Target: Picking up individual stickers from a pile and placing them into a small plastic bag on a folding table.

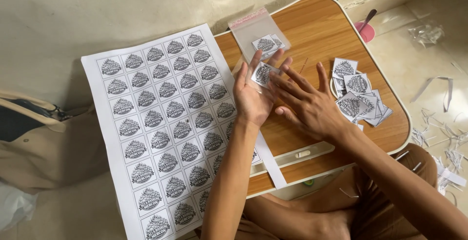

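Observation:
My left hand [254, 94] is turned palm up over the small wooden table [321, 30], fingers apart, with a clear plastic pouch lying across them. A square cut label [263, 73] rests on its fingertips. My right hand [304, 104] lies flat beside it, fingertips pressing on that label. Another clear plastic pouch [257, 31] with two cut labels inside lies just beyond the hands. A large white sheet of printed round labels [161, 123] covers the table's left side and hangs over its edge.
A loose pile of cut square labels [358, 98] sits on the table's right part. A pink cup [366, 31] stands on the floor behind. Paper trimmings [446, 142] litter the floor at right. A beige bag [39, 142] lies at left. My crossed legs are under the table.

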